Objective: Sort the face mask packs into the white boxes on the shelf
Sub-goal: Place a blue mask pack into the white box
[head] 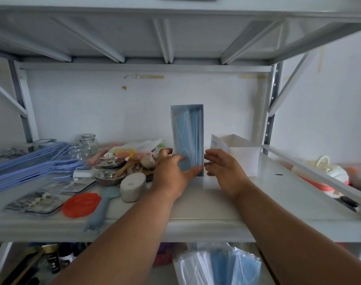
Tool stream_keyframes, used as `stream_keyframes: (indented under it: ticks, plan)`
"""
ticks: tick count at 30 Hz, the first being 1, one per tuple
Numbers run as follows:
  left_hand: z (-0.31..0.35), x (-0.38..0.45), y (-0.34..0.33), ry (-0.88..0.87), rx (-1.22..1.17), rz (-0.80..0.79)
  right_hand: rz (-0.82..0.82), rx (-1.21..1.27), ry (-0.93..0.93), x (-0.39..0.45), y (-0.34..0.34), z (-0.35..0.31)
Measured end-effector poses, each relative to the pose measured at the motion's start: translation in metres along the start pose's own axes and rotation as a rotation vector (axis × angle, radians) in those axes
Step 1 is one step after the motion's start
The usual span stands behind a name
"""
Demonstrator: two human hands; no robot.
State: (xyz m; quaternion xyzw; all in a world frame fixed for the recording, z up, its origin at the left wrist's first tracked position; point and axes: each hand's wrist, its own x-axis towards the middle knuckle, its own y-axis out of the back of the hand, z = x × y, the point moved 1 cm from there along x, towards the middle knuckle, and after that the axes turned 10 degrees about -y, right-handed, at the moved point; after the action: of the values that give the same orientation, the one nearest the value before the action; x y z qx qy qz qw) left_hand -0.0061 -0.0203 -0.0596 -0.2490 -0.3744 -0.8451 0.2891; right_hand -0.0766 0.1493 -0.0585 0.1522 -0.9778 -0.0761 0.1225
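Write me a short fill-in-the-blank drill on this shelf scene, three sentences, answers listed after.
1. The masks standing in the tall white box are ____ in colour.
2. The left hand holds the ____ end of that box, while the right hand is open beside it.
3. The round, flat silicone piece near the shelf's front edge is ____.

Missing words: blue; lower; orange

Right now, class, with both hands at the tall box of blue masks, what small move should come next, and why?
Probably press the blue mask packs fully into the upright white box. The left hand curls its fingers over their lower end, which sits at the box opening; the right hand hovers open beside it.
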Motion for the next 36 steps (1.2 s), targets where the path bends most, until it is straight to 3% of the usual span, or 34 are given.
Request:
stream_keyframes:
  ticks: [21, 36]
  plan:
    - [0.001, -0.003, 0.004, -0.009, 0.012, -0.028, 0.003, 0.078, -0.056, 0.001, 0.0, -0.001]
    - [0.005, -0.003, 0.002, -0.048, 0.084, -0.015, 0.167, -0.256, 0.078, -0.014, -0.006, -0.007]
